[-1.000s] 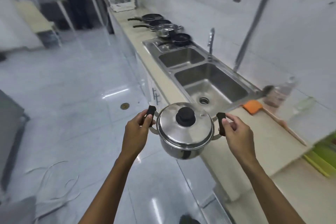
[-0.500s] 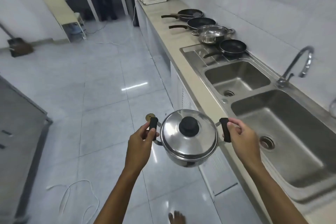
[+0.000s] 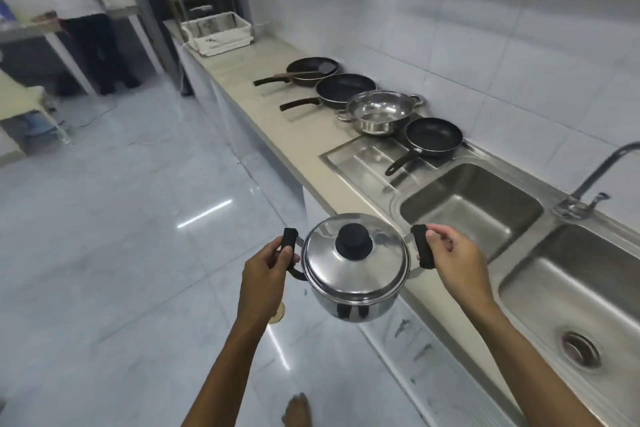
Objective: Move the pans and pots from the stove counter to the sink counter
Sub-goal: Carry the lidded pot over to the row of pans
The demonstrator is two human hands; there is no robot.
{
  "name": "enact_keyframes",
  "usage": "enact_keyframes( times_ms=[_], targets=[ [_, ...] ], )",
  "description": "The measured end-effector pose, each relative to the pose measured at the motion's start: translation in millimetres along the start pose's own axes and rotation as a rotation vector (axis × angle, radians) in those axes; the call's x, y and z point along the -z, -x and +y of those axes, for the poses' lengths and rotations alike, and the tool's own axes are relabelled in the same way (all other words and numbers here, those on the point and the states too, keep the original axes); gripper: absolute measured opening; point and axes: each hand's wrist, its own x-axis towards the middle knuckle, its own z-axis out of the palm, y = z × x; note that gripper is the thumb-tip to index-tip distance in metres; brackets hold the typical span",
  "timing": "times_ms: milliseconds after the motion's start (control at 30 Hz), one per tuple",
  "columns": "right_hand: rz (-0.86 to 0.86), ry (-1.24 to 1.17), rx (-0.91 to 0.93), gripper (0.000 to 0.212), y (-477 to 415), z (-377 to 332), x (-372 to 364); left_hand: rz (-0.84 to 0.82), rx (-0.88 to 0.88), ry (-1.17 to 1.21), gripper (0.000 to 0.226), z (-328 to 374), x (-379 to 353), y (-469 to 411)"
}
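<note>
- While the pot (image 3: 355, 274) hangs in the air over the floor (image 3: 104, 253), just off the tabletop (image 3: 277, 121) edge, its lid (image 3: 353, 260) sits on.
- Left hand (image 3: 265, 270) — fingers curled tight round the left black handle (image 3: 288, 240).
- Right hand (image 3: 453, 260) — fingers closed round the right handle (image 3: 423, 244).
- Three pans and a steel pot (image 3: 379, 111) rest beyond the sink (image 3: 471, 208).

Two hands, left hand (image 3: 265, 265) and right hand (image 3: 452, 258), hold a lidded steel pot (image 3: 355, 267) by its black handles beside a counter (image 3: 277, 121) with pans (image 3: 346, 88) and a double sink (image 3: 471, 206).
</note>
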Motion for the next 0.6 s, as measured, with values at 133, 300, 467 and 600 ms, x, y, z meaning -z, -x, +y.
enact_keyframes(
  times_ms=[133,300,467,600],
  targets=[
    [0.115,0.052,-0.059,0.02,-63,-25,-46,-0.139,-0.068,-0.032,0.032,15,1,-120],
    [0.196,0.002,-0.155,0.028,-137,-36,-84,-0.29,-0.115,-0.032,0.024,36,-22,-251],
    [0.256,0.004,-0.186,0.027,-226,-13,-115,-0.397,-0.134,-0.035,0.023,43,-75,-376],
    [0.274,0.097,-0.24,0.037,-280,7,-137,-0.432,-0.021,-0.017,0.027,44,-118,-446]
  ],
)
